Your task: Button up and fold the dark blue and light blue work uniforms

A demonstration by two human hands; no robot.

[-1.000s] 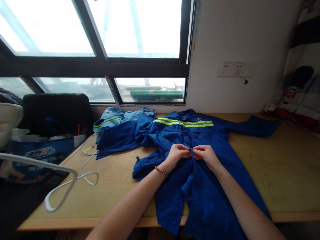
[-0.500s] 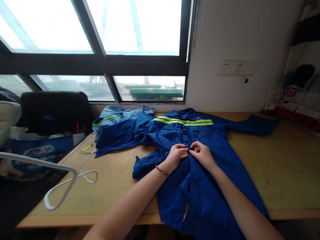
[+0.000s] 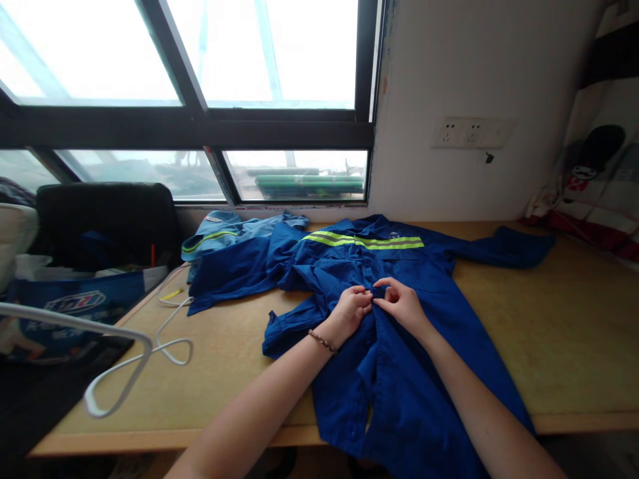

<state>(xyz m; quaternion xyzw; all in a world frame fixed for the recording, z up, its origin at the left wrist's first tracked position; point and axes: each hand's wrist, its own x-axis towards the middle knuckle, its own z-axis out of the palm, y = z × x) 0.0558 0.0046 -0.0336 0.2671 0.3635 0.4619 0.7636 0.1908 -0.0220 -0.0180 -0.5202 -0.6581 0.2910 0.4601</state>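
Observation:
A dark blue work jacket (image 3: pixel 424 306) with a yellow-green and grey reflective band across the chest lies spread on the table, its lower end hanging over the front edge. At the middle of its front opening, my left hand (image 3: pixel 353 307) pinches the left front edge. My right hand (image 3: pixel 399 303) grips the other front edge between thumb and forefinger, right beside the left fingertips. Whatever small fastening lies between the fingers is hidden. Lower down, the two front edges lie apart, with a button near the left panel's bottom corner.
A light blue garment (image 3: pixel 214 234) lies at the table's back left, partly under a blue sleeve. A white cable (image 3: pixel 174 352) loops over the left of the wooden table (image 3: pixel 224 392). Beyond stand a black chair (image 3: pixel 107 206) and a blue bag (image 3: pixel 74 306). Wall sockets (image 3: pixel 472 132) are at right.
My right forefinger and thumb have spread a little, with blue cloth now showing between them. Both hands stay at the same place on the jacket. The whole view has shifted slightly.

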